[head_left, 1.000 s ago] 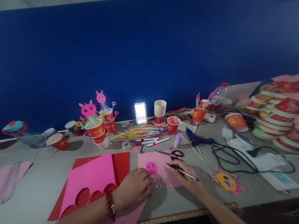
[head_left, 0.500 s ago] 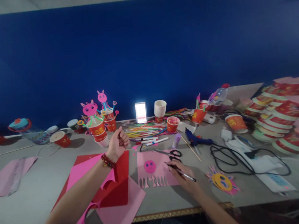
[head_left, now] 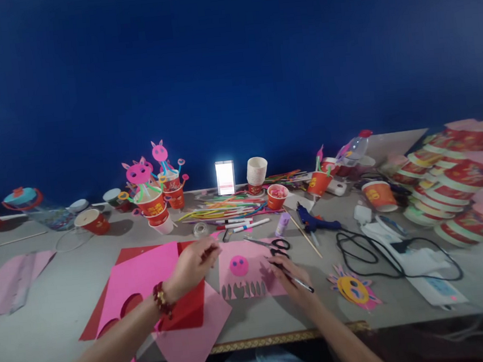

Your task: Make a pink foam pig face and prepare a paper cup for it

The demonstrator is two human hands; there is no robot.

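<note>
My right hand holds a slim black pen, its tip over the right side of a light pink sheet. On that sheet lies a bright pink paper disc with two dark eyes. Leaf-shaped cutouts line the sheet's lower edge. At the sheet's upper left is my left hand, fingers curled together; whatever they may hold is hidden. Beneath that arm are a bright pink sheet with round holes cut from it and a red sheet. Black-handled scissors rest at the sheet's upper right.
Behind lie several markers, a purple glue stick and a blue glue gun with a looping black cable. Stacked paper cups and pink paper figures stand farther back. A yellow-and-pink paper face lies at right.
My left hand has come down from near the markers to the pink sheet's upper left corner, uncovering a clear tape roll. My right hand still holds the pen in about the same place.
</note>
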